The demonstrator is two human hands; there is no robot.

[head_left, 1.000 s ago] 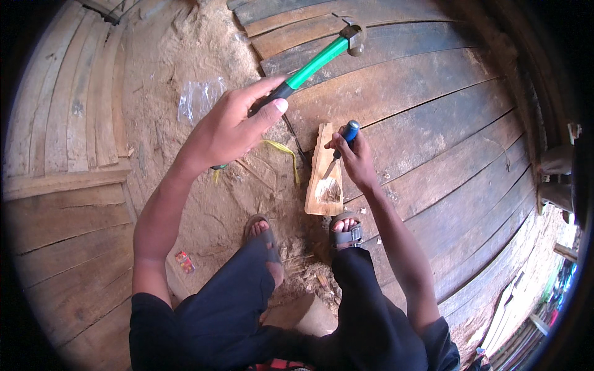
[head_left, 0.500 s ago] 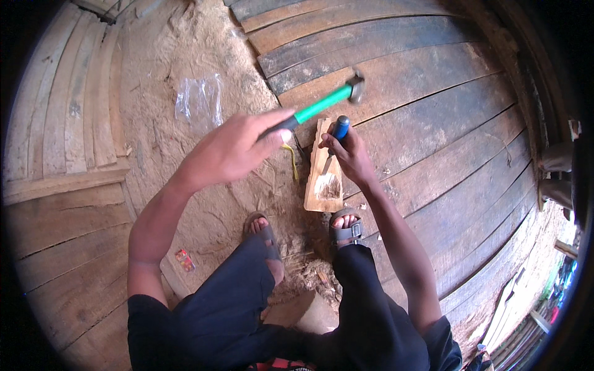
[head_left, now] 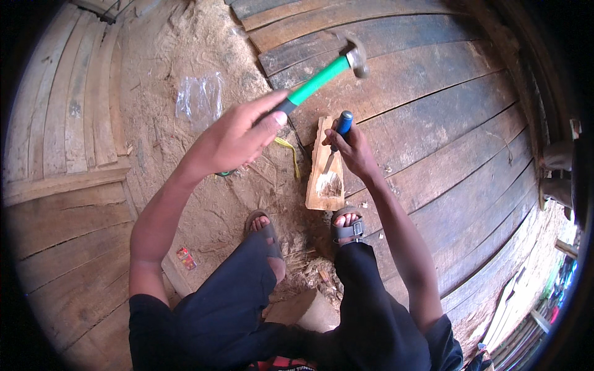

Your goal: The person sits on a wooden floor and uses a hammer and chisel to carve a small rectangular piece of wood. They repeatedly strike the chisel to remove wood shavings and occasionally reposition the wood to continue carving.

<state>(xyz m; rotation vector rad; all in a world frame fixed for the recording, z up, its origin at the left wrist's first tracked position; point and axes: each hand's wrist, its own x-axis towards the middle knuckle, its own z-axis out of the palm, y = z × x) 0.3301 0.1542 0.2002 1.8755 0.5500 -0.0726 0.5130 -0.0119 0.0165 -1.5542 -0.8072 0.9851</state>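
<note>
My left hand is closed round the black grip of a claw hammer with a green handle. The metal head is raised up and to the right, apart from the chisel. In my right hand is a chisel with a blue handle, held tilted. Its blade points down and toward me, its tip at the edge of a rough hollow cut in a pale wood block. The block lies lengthwise between my hands, its near end by my right sandal.
Weathered planks spread to the right. Dusty ground at the left holds a clear plastic bag, a yellow strip and a small red packet. Wood chips lie near my feet. More boards stand at the far left.
The hammer has risen away from the chisel, its head turning, as my left hand shifted slightly. My right hand and the chisel have moved only a little.
</note>
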